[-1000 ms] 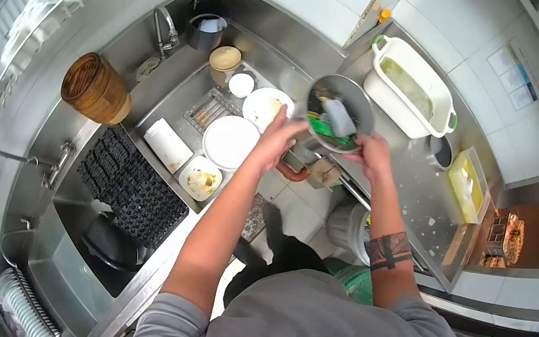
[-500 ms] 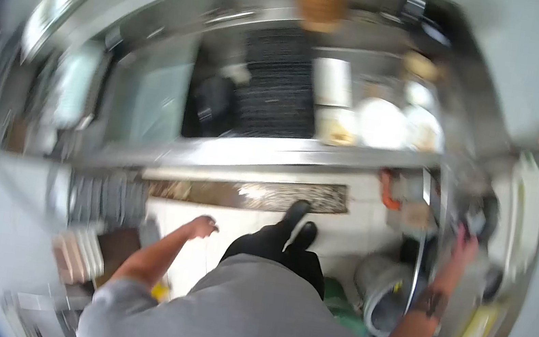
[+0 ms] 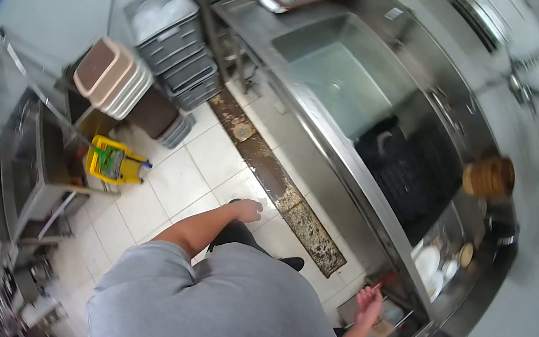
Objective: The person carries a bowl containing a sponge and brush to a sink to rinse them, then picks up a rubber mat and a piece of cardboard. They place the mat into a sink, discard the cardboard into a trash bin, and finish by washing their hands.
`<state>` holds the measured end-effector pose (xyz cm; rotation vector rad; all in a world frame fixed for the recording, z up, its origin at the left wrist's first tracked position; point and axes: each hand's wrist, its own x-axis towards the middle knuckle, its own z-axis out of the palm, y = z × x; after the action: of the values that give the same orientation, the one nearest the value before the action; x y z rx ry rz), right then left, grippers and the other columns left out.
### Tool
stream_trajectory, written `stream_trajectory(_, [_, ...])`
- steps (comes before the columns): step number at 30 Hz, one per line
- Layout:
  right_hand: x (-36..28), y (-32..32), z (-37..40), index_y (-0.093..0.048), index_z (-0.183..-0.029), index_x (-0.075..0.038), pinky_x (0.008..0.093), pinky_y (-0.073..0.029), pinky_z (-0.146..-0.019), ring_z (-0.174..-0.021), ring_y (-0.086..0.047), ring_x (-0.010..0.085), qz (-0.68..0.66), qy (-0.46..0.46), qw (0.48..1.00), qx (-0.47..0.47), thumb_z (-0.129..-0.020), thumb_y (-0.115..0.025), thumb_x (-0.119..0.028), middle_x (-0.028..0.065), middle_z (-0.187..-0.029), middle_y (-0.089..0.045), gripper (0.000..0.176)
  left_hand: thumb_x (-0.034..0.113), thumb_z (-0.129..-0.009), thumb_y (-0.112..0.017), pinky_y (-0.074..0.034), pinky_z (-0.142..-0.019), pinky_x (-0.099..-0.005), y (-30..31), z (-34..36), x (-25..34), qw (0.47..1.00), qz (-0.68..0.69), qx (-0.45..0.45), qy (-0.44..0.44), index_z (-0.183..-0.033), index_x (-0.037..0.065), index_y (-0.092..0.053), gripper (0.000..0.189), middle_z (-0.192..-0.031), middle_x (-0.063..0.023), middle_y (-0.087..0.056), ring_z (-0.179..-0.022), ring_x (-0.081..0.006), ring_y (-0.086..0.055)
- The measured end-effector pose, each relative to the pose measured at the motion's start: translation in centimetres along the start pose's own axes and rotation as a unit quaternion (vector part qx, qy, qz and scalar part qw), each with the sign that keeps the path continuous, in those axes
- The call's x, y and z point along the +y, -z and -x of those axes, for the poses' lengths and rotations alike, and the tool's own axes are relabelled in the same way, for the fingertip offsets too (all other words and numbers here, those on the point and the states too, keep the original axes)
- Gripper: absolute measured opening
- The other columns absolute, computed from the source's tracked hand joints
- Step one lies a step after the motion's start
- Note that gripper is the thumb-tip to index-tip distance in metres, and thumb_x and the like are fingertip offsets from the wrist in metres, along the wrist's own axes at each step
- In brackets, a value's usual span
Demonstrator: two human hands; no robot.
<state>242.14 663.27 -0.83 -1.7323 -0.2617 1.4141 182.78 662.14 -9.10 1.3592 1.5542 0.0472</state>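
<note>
Stainless steel sink counter (image 3: 345, 172): long, shiny, the landmark.
Left hand (image 3: 248, 211): half-curled, holding nothing, apart from counter.
Right hand (image 3: 369, 301): fingers spread, empty, beside counter front.

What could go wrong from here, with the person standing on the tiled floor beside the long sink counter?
1. The floor drain grate runs close by the person's feet and looks dirty, maybe wet: a slip or trip seems possible.
2. The yellow mop bucket stands on the open floor: a misstep that way could hit it.
3. The right hand, open, is close to the counter edge and could knock against it.
</note>
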Motion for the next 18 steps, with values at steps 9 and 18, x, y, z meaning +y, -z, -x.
stream_trajectory(9, [8.9, -38.2, 1.2, -0.061, -0.111, -0.004, 0.0355, -0.056, -0.076, -0.088, -0.068, 0.0221, 0.520, -0.030, 0.795, -0.312, -0.101, -0.056, -0.022, 0.0108, -0.104, -0.069, 0.021, 0.027, -0.089, -0.066, -0.055, -0.075, -0.0360, 6.3, 14.8, -25.1, 0.822, 0.491, 0.208, 0.199, -0.128, 0.004, -0.062, 0.046, -0.113, -0.0129, -0.068, -0.094, -0.0222, -0.069])
stream_trajectory(18, [18.4, -61.0, -4.5, -0.062, -0.105, -0.004, 0.0335, -0.055, -0.071, -0.079, -0.068, 0.0189, 0.613, -0.054, 0.712, -0.337, -0.099, -0.057, -0.024, 0.0088, -0.097, -0.068, 0.022, 0.026, -0.088, -0.065, -0.055, -0.077, -0.0388, 1.0, 20.4, -41.0, 0.755, 0.441, 0.290, 0.390, -0.115, 0.000, -0.068, 0.038, -0.101, -0.0197, -0.072, -0.083, -0.0289, -0.071])
